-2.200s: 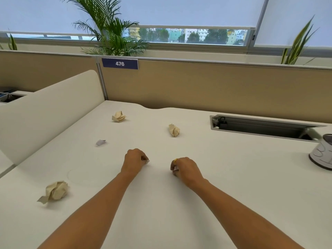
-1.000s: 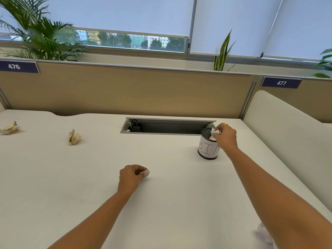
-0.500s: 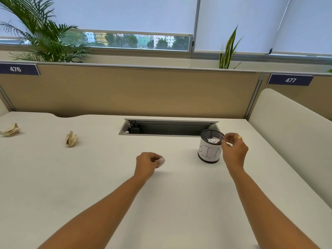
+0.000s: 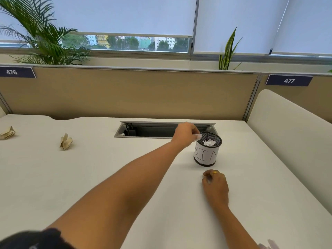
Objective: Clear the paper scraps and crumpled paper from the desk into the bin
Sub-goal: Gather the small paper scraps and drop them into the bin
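The bin (image 4: 206, 155) is a small black mesh cup with a white label reading BIN, standing on the white desk (image 4: 89, 177) right of centre. A white scrap (image 4: 208, 142) lies inside it. My left hand (image 4: 185, 134) reaches over the bin's left rim, pinching a small white paper scrap (image 4: 197, 136). My right hand (image 4: 214, 186) rests on the desk in front of the bin, fingers curled, nothing seen in it. Two crumpled beige papers lie at the left: one (image 4: 66, 141) mid-left, one (image 4: 7, 133) at the left edge.
An open cable tray (image 4: 143, 131) is recessed in the desk behind the bin. A beige partition (image 4: 134, 94) backs the desk, and a white curved divider (image 4: 287, 126) bounds the right side. Pale paper bits (image 4: 269, 246) show at the bottom right edge.
My left hand moved from the desk's middle up to the bin's rim with its white scrap. My right hand let its scrap fall in the bin and drew back down onto the desk.
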